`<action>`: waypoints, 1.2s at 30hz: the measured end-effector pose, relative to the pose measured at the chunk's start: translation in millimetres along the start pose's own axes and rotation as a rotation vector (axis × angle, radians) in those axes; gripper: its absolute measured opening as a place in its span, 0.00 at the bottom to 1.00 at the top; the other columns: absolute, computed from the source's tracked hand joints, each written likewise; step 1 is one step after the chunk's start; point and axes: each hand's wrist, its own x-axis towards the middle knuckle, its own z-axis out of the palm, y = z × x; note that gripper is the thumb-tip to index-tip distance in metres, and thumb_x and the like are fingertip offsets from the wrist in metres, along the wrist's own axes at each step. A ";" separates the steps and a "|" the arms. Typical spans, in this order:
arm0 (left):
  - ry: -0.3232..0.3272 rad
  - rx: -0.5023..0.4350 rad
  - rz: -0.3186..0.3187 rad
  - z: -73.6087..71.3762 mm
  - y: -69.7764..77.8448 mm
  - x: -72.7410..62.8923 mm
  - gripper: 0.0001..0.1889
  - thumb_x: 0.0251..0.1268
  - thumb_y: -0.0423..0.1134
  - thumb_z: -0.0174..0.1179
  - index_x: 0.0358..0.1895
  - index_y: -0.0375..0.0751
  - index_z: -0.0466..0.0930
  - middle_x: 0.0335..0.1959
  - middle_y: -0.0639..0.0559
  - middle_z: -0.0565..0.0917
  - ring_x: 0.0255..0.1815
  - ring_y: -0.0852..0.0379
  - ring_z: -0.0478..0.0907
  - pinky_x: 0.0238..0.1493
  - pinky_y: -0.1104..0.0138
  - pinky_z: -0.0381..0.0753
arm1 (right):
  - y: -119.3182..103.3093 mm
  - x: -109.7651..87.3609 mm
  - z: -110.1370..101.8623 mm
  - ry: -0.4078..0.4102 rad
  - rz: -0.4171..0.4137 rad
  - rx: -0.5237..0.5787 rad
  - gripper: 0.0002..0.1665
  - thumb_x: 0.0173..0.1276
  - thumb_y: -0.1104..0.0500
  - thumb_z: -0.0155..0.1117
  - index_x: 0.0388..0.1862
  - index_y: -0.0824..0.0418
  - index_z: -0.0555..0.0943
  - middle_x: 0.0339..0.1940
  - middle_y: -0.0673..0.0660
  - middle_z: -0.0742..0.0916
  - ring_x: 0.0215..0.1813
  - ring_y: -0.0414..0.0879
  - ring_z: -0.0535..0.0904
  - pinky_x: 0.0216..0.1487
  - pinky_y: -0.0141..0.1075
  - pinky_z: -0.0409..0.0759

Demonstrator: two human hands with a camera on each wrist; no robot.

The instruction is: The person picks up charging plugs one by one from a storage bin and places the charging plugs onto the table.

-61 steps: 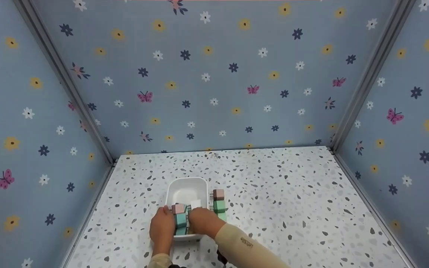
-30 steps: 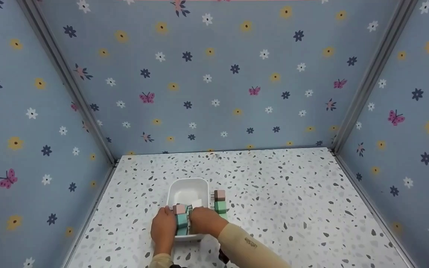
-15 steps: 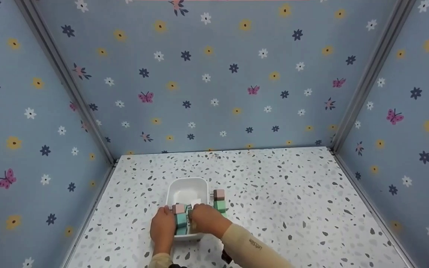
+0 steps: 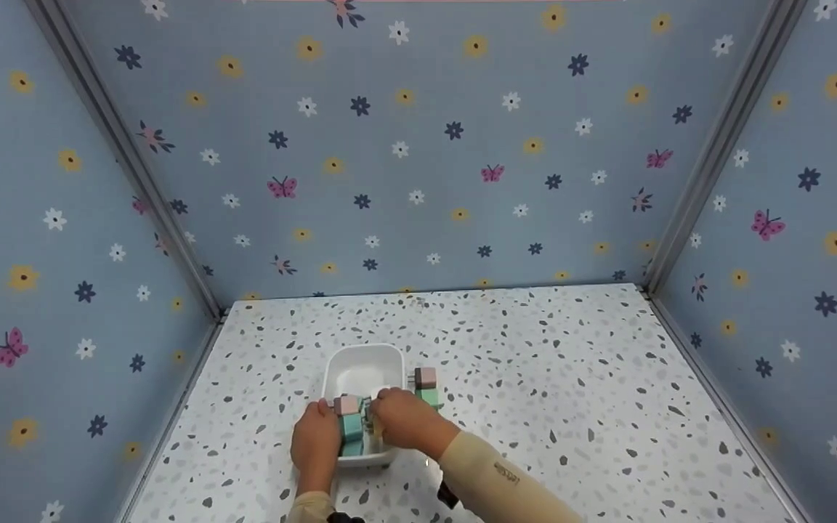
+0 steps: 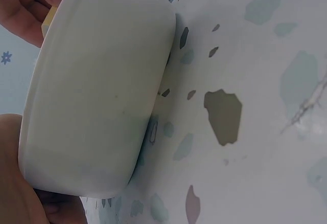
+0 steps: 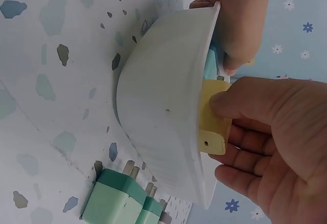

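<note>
A white plastic container [image 4: 364,350] stands on the speckled table. My left hand [image 4: 315,439] grips its left rim, the thumb at the edge. My right hand [image 4: 413,421] is over the container's right side. In the right wrist view it pinches a yellow charger plug [image 6: 214,109] between thumb and fingers, at the rim. Inside, close to my left hand, are a pink charger plug [image 4: 348,405], a teal charger plug [image 4: 352,427] and another teal one [image 4: 352,448] in a column. Metal prongs show beside them. My right hand hides part of the container's contents.
Right of the container, a pink-and-brown charger plug [image 4: 426,378] and a green charger plug [image 4: 428,396] lie in a row, prongs toward it. The right wrist view shows a nearer green plug [image 6: 115,198] too. Flower-patterned walls [image 4: 418,167] enclose the table behind and at both sides.
My right hand has shifted slightly up and to the right, with its forearm, and now covers more of the plug row outside. My left hand stays on the rim.
</note>
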 end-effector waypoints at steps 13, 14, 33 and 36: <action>-0.009 0.010 -0.022 1.2 -2.0 2.0 0.29 0.85 0.53 0.35 0.63 0.33 0.76 0.59 0.33 0.83 0.58 0.32 0.80 0.50 0.43 0.77 | 8.6 -2.9 3.0 0.073 -0.024 0.031 0.21 0.53 0.60 0.77 0.48 0.55 0.85 0.43 0.49 0.85 0.40 0.41 0.78 0.43 0.34 0.78; -0.009 0.009 -0.024 1.4 -1.9 2.3 0.29 0.85 0.53 0.35 0.63 0.33 0.76 0.59 0.33 0.83 0.58 0.32 0.80 0.51 0.43 0.77 | 9.1 -3.5 1.8 0.088 -0.030 0.027 0.21 0.52 0.60 0.76 0.47 0.55 0.85 0.43 0.49 0.85 0.40 0.41 0.78 0.43 0.34 0.78; 0.002 0.000 -0.033 -0.7 3.6 -0.2 0.28 0.85 0.52 0.35 0.61 0.33 0.77 0.59 0.34 0.83 0.59 0.33 0.80 0.53 0.44 0.77 | 26.2 -12.7 -6.0 0.180 -0.017 0.073 0.22 0.55 0.59 0.72 0.51 0.56 0.83 0.47 0.50 0.84 0.46 0.43 0.79 0.52 0.38 0.78; -0.004 0.000 -0.037 -0.4 3.5 -0.6 0.29 0.85 0.52 0.34 0.62 0.33 0.77 0.59 0.34 0.83 0.60 0.33 0.80 0.53 0.44 0.77 | 29.3 -15.0 -6.5 0.158 0.010 0.104 0.22 0.57 0.58 0.72 0.52 0.56 0.82 0.47 0.49 0.83 0.46 0.43 0.77 0.54 0.39 0.77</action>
